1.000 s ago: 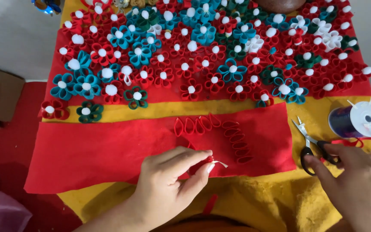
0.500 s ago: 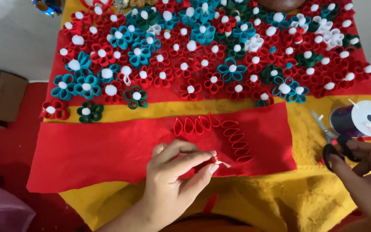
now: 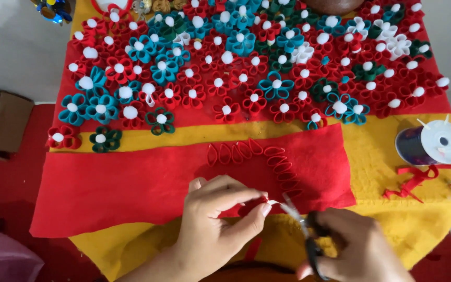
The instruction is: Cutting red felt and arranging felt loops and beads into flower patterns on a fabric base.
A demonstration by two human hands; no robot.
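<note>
Two hands work at six o'clock; left hand pinches a small red felt piece, soft, light, best held by its edge; right hand grips scissors.

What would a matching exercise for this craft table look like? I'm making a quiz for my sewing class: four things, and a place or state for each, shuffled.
Things:
1. scissors
2. thread spool
3. red felt sheet
4. cardboard box

Places or states:
A. lying on its side on yellow cloth at the right edge
B. on the floor, left of the table
C. held in the right hand
D. spread flat, with a curved row of red loops on it

Pairs: 1-C, 2-A, 3-D, 4-B
</note>
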